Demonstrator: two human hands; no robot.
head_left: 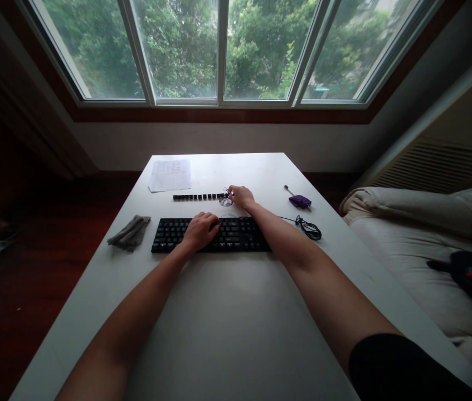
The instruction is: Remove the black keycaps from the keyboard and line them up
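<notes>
Black sleeve (403, 365) cut off, R hand (241, 197) pinching sth wiry (226, 190), blurry, L hand (200, 229) hiding kbd (236, 235) keys, can't tell grip.

Tabletop (219, 312): smooth, slight sheen. Keyboard (232, 236): matt plastic look. Rag (131, 234) by left edge: rough, fuzzy cloth. Sheet (171, 175) at far left corner: thin paper. Cable (310, 229) toward right edge: smooth plastic coating. Floor (52, 250): dark wood, glossy.
</notes>
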